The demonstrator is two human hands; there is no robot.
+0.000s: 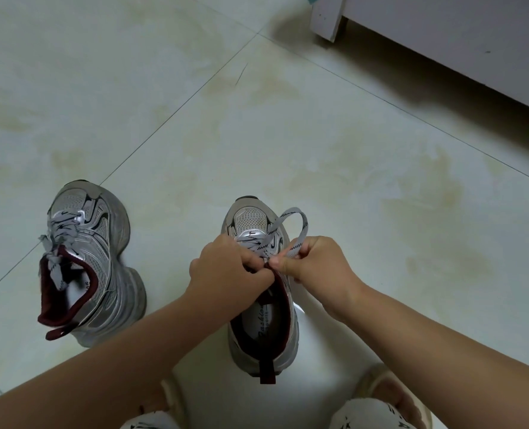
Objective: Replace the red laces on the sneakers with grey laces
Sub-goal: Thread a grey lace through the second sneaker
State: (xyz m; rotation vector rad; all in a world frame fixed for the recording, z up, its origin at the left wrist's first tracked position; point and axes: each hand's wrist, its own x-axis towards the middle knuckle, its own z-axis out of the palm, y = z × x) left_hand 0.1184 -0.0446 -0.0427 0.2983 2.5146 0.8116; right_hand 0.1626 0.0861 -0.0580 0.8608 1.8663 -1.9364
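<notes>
Both hands work at the throat of the nearer sneaker, and going from left to right the scene runs so: at far left stands the other sneaker (pixel 92 261) on the tiled floor (pixel 257 134), grey lace already crossed through its eyelets and its loose ends lying over the dark red collar, apparently not tied; no red lace shows anywhere; next comes the left hand (pixel 226 274), fingers curled down at the top eyelets of the sneaker being laced (pixel 261 305), seemingly pinching lace or tongue there, though what exactly lies under the fingertips is hidden; the grey lace (pixel 300 224) rises from the crossings, loops forward over the toe and comes back to the right hand (pixel 315 261), which pinches its flat printed end between thumb and forefinger, the remaining fingers curled beside it; a white cabinet (pixel 442 41) stands well apart at upper right; the person's knees and a sandalled foot edge the bottom. The lace looks flat, woven, light and limp, so it will twist and flop unless kept taut; the best hold is close to the stiffer tip, flat side between the pads, while the other hand steadies the soft upper beside the eyelet; by my reckoning the job is near its finish.
</notes>
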